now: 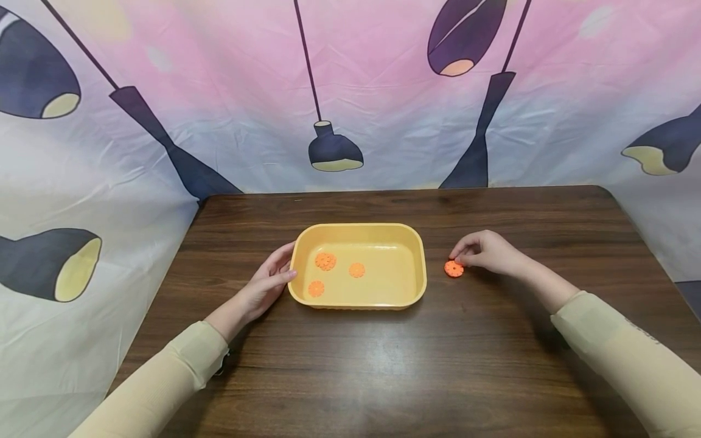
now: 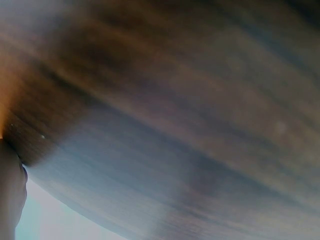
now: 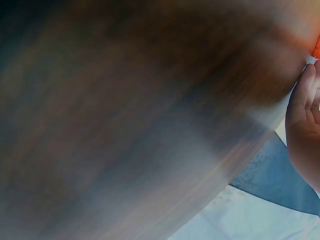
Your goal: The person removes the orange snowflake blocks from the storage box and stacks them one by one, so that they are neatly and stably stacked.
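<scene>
- Left hand (image 1: 268,283): at the left end of the yellow tray (image 1: 405,274); thumb laid on the rim, the other fingers against the outer wall, partly hidden by it; the tray's end is gripped between them.
- Right hand (image 1: 490,252): to the right of the tray, apart from it; thumb and fingertips pinch an orange disc (image 1: 453,269) at its upper right edge; a small dark hole shows near the disc's middle; whether the disc touches the wood cannot be told.
- Tray: oblong with rounded corners; upright, on the table (image 1: 350,371), its long sides running left to right.
- Tray contents: an orange cluster (image 1: 325,261) in the left half, seemingly of overlapping pieces, number not discernible; a single orange flower-shaped piece (image 1: 316,288) just below it, near the front left corner; a further orange piece (image 1: 357,270) to the right, near the middle of the floor.
- Surroundings: table of dark brown wood grain; pale sleeves (image 1: 619,350) on both forearms; behind, a pink, blue and white backdrop (image 1: 383,91) printed with dark lamps (image 1: 335,149).
- Wrist views: mostly blurred wood; hands only partly in frame.
</scene>
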The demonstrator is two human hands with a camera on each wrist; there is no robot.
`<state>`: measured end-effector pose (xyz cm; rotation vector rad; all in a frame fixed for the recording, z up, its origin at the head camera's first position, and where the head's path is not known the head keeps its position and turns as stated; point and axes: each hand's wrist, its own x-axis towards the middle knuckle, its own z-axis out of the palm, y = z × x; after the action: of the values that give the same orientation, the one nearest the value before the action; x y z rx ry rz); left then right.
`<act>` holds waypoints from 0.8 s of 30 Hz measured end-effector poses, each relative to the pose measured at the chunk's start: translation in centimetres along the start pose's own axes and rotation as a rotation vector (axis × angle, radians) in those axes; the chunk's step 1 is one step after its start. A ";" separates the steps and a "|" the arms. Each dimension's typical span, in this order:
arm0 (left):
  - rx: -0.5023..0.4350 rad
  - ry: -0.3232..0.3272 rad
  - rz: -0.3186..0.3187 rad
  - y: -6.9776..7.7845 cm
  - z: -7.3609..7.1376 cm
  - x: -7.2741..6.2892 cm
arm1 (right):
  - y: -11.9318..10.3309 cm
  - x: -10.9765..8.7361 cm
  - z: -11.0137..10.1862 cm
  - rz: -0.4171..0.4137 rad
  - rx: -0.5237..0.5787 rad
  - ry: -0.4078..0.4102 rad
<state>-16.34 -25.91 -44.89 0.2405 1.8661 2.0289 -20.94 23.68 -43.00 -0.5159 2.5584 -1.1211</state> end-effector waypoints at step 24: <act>0.004 -0.004 0.010 0.1 0.1 -0.1 | -2.9 0.7 -0.5 -0.072 -0.033 0.061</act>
<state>-16.26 -25.86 -44.79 0.2556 1.8708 2.0295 -21.13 21.85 -40.55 -0.5954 2.6337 -1.1369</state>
